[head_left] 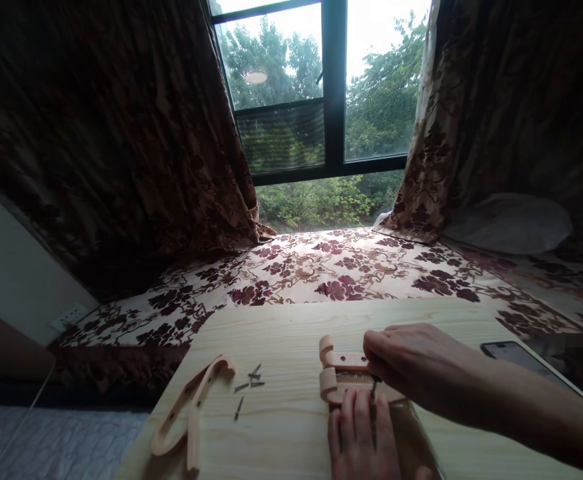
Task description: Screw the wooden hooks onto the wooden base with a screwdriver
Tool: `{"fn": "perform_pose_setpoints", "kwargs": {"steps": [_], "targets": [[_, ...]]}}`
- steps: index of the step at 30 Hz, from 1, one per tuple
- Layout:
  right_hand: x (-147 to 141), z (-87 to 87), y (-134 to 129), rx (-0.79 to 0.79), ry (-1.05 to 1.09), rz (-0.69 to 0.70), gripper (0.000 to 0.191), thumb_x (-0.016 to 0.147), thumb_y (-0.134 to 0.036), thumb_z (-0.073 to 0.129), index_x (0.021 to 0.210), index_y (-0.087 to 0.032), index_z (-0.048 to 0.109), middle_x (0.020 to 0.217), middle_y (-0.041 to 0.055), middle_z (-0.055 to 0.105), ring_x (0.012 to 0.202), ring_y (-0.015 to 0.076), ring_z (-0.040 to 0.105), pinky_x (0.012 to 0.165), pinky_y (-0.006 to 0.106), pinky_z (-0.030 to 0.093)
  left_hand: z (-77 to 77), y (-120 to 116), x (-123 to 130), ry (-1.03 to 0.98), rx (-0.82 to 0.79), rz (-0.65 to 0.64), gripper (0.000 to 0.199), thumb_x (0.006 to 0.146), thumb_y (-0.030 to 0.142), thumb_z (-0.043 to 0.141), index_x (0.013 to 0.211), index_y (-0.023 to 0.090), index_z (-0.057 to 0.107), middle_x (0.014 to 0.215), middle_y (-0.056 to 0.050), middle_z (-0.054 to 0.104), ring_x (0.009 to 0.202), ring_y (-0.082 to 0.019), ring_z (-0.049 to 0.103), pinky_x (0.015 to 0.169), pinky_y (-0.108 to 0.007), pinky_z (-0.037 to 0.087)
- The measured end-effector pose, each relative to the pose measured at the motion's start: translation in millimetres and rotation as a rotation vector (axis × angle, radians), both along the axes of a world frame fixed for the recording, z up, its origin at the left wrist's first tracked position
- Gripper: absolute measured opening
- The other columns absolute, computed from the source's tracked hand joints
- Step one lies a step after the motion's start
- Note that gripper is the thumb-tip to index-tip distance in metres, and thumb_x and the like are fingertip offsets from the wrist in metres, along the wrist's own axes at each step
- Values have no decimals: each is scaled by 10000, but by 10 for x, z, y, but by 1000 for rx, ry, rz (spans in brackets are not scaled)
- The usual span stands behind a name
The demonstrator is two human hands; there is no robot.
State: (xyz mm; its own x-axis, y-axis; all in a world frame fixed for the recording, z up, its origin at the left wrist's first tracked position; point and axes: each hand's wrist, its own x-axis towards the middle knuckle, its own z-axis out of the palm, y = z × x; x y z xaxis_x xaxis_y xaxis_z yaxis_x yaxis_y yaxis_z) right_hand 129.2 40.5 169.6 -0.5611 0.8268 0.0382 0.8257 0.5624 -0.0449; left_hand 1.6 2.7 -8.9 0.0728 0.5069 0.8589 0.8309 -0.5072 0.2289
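My right hand (401,357) is closed over the pale curved wooden pieces. A thin dark metal shaft (374,387) points down from under it; the tool's handle is hidden in my fist. My left hand (364,437) lies flat with its fingers stretched out, fingertips against the nearer wooden piece (328,387). Just behind that is a second wooden piece (348,361) with dark screw holes along it. Beneath my left hand a brown, glossy sheet or packet (414,443) shows in part. Where the shaft's tip ends is hard to see.
A pale wooden tabletop (271,327) carries two more hook-shaped wooden pieces (194,400) at the left. Several screws (255,383) lie loose beside them. Near the right edge rests a phone (514,357), partly behind my forearm. Flowered cloth (341,267) covers the window ledge beyond.
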Motion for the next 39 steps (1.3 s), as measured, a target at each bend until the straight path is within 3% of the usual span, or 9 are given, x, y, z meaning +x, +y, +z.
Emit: {"fn": "perform_pose_setpoints", "kwargs": {"steps": [7,10,20,24,29,39], "targets": [[7,159,2,-16,47,32,44,896,-185,526,871,-200,559,758,32,666,656,193,605,541,280,287,-15,-39,-1,27,-43,-4,716,697,762,540,1183,239,592,1146,-70,670,1099,-276,562,931,-439,351],[5,197,-9,-51,24,59,105,861,-111,517,820,-204,546,764,32,659,661,188,591,550,275,300,8,-58,-12,36,-64,-11,681,704,724,555,1187,247,600,1166,-61,664,1104,-267,560,940,-431,347],[44,35,28,-14,-26,-46,142,953,-213,436,826,-192,497,667,43,657,536,174,561,486,300,215,90,-75,-107,158,-56,-29,647,754,675,535,1226,237,591,1201,-50,645,1121,-247,540,952,-399,339],[37,134,11,-10,-1,-25,119,933,-237,477,851,-189,548,709,56,671,597,199,603,500,295,231,112,-100,-103,134,-96,-33,663,765,691,530,1241,232,579,1231,-58,634,1147,-259,534,960,-416,351],[27,271,-31,-85,44,65,118,858,-122,509,804,-194,585,766,58,662,673,194,601,549,277,305,133,-121,-115,177,-114,-31,671,772,681,534,1270,232,558,1265,-51,614,1160,-259,525,953,-419,362],[30,101,9,-36,-13,-47,169,947,-216,451,808,-184,541,673,55,655,555,182,559,500,291,243,106,-98,-87,124,-103,-26,658,763,682,530,1246,236,569,1221,-55,637,1133,-254,534,967,-413,335]]}}
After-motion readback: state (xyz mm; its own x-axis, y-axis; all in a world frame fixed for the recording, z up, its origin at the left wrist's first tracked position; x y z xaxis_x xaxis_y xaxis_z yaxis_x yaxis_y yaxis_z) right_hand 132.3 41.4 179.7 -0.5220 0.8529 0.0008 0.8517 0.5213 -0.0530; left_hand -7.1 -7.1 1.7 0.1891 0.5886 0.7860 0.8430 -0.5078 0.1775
